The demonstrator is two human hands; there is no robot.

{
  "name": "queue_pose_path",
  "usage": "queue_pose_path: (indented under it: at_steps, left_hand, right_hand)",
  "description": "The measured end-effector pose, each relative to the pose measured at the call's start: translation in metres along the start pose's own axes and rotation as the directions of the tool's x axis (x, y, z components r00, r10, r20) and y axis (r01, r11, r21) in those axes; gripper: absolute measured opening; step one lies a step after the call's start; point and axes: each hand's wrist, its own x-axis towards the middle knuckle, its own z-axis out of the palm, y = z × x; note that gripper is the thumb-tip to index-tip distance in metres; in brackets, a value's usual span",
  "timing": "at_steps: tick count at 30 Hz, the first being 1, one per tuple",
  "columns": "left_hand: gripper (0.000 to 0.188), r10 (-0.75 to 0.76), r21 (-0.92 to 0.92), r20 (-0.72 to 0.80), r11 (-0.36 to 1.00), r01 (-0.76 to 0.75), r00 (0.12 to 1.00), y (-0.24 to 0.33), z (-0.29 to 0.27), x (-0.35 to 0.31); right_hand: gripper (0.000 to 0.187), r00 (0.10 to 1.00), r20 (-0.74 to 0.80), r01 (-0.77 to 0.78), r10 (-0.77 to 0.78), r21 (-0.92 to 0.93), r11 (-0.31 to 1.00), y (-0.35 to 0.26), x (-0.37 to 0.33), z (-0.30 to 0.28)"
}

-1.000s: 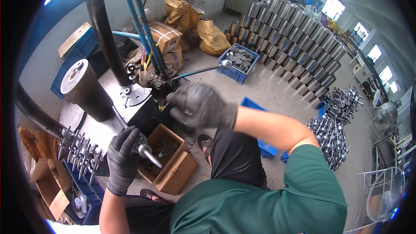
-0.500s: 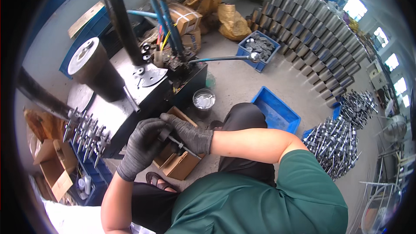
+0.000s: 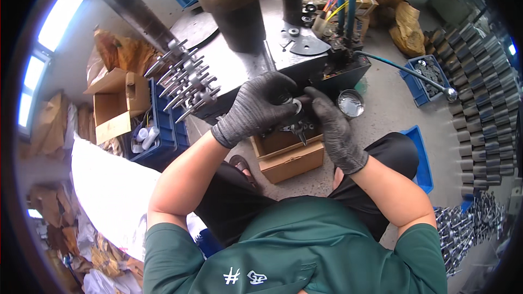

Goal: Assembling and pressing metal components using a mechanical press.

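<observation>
Both my hands wear dark grey knit gloves and meet above an open cardboard box (image 3: 291, 164). My left hand (image 3: 256, 106) is closed, its fingertips pinching a small round metal part (image 3: 297, 106). My right hand (image 3: 338, 130) is just right of that part, fingers loosely stretched and apart from it, holding nothing I can see. Below the fingers a metal shaft (image 3: 302, 133) points down over the box; whether it joins the round part I cannot tell. Small dark metal pieces lie inside the box.
Ahead stands a metal-topped press bench (image 3: 218, 71) with a thick cylinder (image 3: 234, 16). Several shafts with discs (image 3: 188, 81) stand at its left corner. A tin of fluid (image 3: 350, 103), blue crates (image 3: 419, 158) and stacked metal cylinders (image 3: 485, 109) are on the right.
My view has swung left, showing more of the left side. My hands have drawn apart; the right hand has come off the shaft part, which the left hand had beside it.
</observation>
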Motion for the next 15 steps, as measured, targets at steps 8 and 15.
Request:
queue_pose_path:
  at_steps: [8, 15]
  left_hand:
    - [0.041, 0.152, 0.378, -0.139, 0.921, -0.09, 0.979, -0.01, -0.01, -0.004]
    - [0.041, 0.265, 0.316, -0.109, 0.923, -0.219, 0.958, 0.009, 0.007, -0.003]
  right_hand:
    - [0.053, 0.999, -0.003, -0.042, 0.042, -0.025, 0.999, -0.016, -0.004, -0.007]
    - [0.038, 0.962, -0.035, -0.268, 0.271, 0.083, 0.96, -0.004, -0.002, -0.014]
